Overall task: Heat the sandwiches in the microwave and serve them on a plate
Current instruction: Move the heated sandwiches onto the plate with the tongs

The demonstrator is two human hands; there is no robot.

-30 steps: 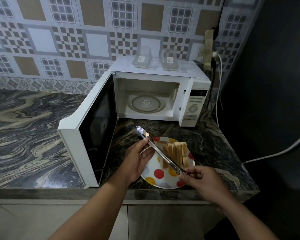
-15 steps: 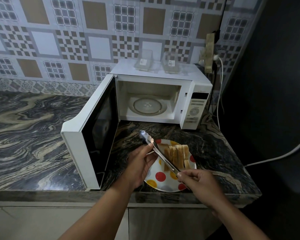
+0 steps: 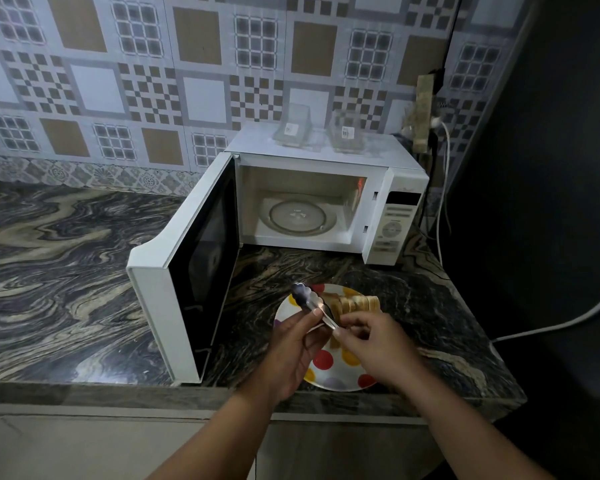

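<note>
In the head view, the left hand [image 3: 293, 348] and right hand [image 3: 374, 344] meet over the spotted plate [image 3: 329, 375] on the bench [image 3: 66, 271], both pinching metal tongs [image 3: 312, 304] whose scalloped tips jut up and away from the fingers. The sandwiches [image 3: 355, 304] stand on the plate just beyond the right hand. Farther ahead sits the microwave [image 3: 326, 188], its door [image 3: 187, 271] swung open toward the left hand's side.

The tongs [image 3: 310, 304] are gleaming like polished metal, and the bench [image 3: 66, 271] is showing glossy veined stone. The microwave [image 3: 326, 161] is looking smooth white, its turntable [image 3: 298, 216] clear glass.
</note>
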